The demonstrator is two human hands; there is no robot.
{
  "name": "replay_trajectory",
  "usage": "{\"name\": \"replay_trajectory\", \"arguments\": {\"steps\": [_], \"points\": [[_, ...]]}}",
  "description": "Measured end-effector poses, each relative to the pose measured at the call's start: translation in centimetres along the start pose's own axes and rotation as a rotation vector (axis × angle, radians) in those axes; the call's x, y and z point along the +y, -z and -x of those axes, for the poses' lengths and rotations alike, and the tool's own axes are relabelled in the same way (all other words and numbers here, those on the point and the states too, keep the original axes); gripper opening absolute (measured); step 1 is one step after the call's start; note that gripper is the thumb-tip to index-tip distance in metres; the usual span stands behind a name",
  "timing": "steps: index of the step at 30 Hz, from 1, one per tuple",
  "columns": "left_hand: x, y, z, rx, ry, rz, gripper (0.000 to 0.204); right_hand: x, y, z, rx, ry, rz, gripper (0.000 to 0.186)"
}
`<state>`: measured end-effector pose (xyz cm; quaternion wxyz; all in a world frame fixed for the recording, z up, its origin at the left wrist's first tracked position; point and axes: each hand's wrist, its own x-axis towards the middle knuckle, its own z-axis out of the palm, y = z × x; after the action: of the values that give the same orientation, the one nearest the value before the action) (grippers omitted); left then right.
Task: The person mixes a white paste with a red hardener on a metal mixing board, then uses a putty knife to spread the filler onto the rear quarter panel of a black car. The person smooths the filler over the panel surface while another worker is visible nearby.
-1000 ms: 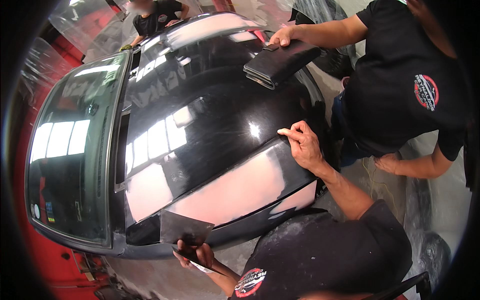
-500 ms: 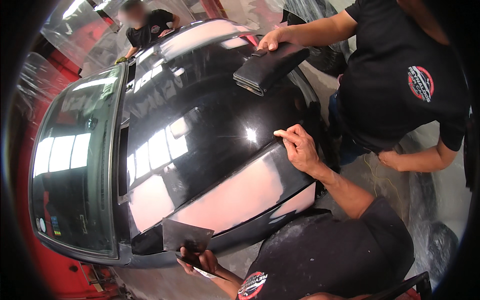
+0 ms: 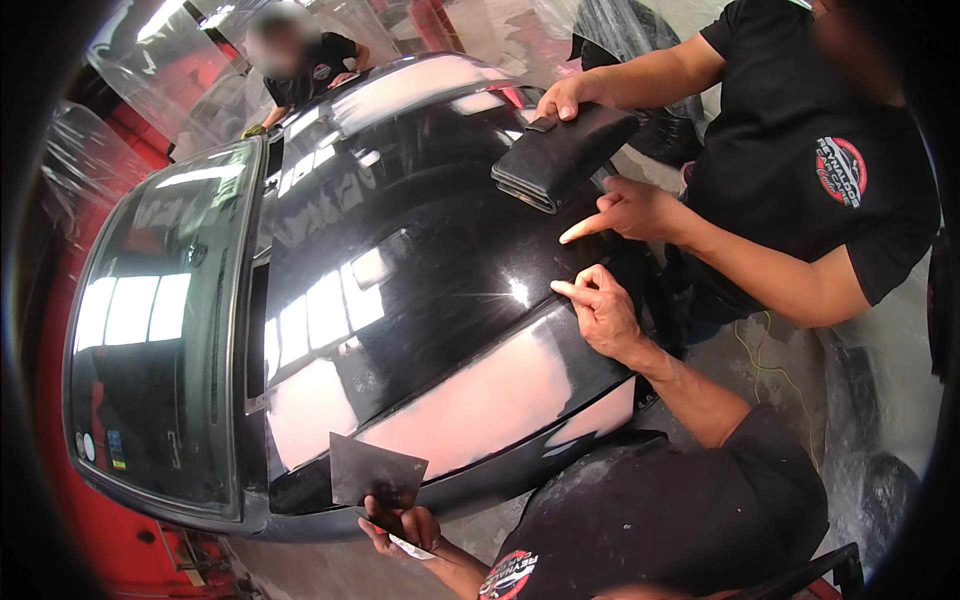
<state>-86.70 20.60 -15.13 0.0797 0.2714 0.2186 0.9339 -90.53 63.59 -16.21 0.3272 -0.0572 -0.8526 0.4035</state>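
Observation:
My left hand (image 3: 405,525) is closed around a dark grey, stiff-looking sheet (image 3: 378,470), apparently sandpaper, held up beside the near edge of a black car hood (image 3: 430,260). A pale-edged piece shows under its fingers. My right hand (image 3: 605,315) holds nothing; its index finger stretches out with the tip at or just above the hood's front near part, the other fingers partly bent. Whether that fingertip touches the paint I cannot tell. Below it lies a pinkish-white filler patch (image 3: 480,390) with dull sanded borders.
On the right, a co-worker in a black shirt (image 3: 780,170) holds a black folding wallet-like case (image 3: 565,155) over the hood, their other hand (image 3: 640,215) pointing at it. Another person (image 3: 310,65) leans at the far side. The windshield (image 3: 160,320) is on the left; a yellow cord (image 3: 760,365) lies on the floor.
The co-worker's lower hand has come up from their waist to point at the hood near my right hand. The view has shifted slightly; my hands keep nearly the same poses.

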Motion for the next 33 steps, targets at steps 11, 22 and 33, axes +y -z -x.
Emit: {"name": "replay_trajectory", "arguments": {"steps": [11,22,33], "points": [[0.8,1.0,1.0,0.057,0.015,-0.069,0.062,0.0,0.1,-0.2,0.028,0.033,0.021,0.034],[-0.1,0.1,0.3,-0.041,-0.002,-0.011,0.058,-0.1,0.4,-0.4,0.092,0.02,-0.069,0.026],[-1.6,-1.2,-1.4,-0.231,-0.046,0.075,0.064,-0.9,0.6,-0.8,0.072,-0.021,-0.098,0.019]]}}
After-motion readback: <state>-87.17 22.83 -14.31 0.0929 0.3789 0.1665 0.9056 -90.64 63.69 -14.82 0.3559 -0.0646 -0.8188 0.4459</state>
